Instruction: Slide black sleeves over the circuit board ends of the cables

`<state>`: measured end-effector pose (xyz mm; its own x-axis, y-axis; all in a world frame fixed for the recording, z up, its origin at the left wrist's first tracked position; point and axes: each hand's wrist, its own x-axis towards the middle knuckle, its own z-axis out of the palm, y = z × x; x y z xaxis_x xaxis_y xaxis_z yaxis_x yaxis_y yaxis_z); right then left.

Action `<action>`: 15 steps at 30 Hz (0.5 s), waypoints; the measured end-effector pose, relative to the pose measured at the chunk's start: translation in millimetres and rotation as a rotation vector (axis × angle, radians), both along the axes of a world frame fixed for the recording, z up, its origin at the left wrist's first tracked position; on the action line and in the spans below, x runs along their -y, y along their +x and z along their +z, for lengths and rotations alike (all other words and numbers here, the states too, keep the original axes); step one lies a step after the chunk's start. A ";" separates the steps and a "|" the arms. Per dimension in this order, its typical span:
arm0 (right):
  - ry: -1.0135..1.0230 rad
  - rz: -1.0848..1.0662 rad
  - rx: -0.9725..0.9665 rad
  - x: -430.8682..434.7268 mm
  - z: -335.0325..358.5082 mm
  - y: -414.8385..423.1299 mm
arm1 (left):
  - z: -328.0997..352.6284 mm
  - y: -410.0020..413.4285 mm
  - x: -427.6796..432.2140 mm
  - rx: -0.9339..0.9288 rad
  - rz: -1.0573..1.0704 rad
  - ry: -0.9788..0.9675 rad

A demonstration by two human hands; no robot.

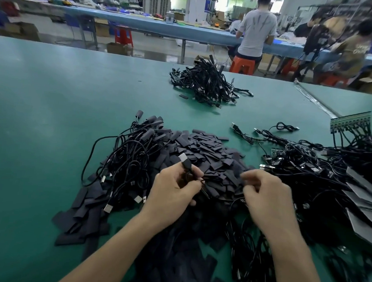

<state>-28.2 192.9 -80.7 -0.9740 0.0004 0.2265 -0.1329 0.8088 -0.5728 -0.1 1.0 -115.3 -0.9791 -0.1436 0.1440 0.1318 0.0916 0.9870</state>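
At a green worktable point(54, 113), a worker's left hand point(174, 193) closed around a black cable point(187, 165), its silver USB plug sticking up above the fingers, while the right hand point(268, 195), blurred and curled with fingertips pinched together, hovered just beside it; whether it held anything could not be told. Both hands worked over a heap of flat black sleeves point(210, 150) in front of the worker. Tangled cables point(124, 159) lay left of the heap, more cables with green circuit boards point(350, 122) sat to the right, and a separate cable pile point(207, 82) rested farther back.
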 end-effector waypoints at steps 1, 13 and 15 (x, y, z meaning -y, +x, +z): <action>0.108 -0.064 0.081 -5.0 1.5 0.2 | 0.0 1.1 -0.2 -0.010 0.016 0.026; -0.143 0.016 0.105 -22.2 11.6 -1.5 | 8.2 16.9 9.6 -0.175 -0.217 0.002; -0.305 0.116 0.066 -20.4 11.7 -4.4 | 12.8 22.2 9.1 -0.135 -0.354 0.026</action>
